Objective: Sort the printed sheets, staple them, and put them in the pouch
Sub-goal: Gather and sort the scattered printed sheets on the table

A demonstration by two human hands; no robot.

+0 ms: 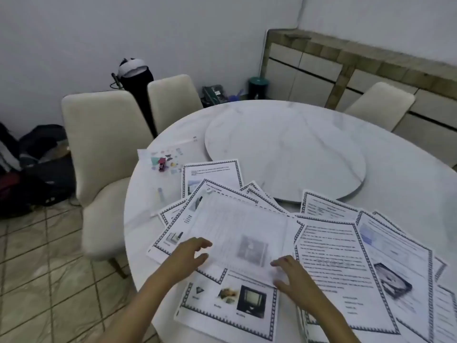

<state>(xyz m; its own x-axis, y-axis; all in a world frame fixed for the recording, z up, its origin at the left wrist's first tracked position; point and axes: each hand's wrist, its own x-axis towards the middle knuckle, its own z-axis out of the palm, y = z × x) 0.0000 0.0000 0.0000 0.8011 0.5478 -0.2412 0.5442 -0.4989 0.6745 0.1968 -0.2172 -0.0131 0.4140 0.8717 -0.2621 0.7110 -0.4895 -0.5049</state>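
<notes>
Several printed sheets with patterned borders point(331, 258) lie fanned over the near part of the round white table point(408, 189). One sheet lies face down point(237, 233) on top, its print showing through. My left hand point(188, 253) rests at that sheet's left edge, fingers spread. My right hand point(291, 273) rests at its lower right corner, fingers apart. A small red stapler point(162, 164) stands on a clear patterned pouch point(173, 152) at the table's far left.
A round turntable point(284, 149) fills the table's middle. A small pen-like item point(160, 194) lies left of the sheets. Cream chairs point(103, 154) stand at the left and far right. Bags lie on the tiled floor point(37, 169) at left.
</notes>
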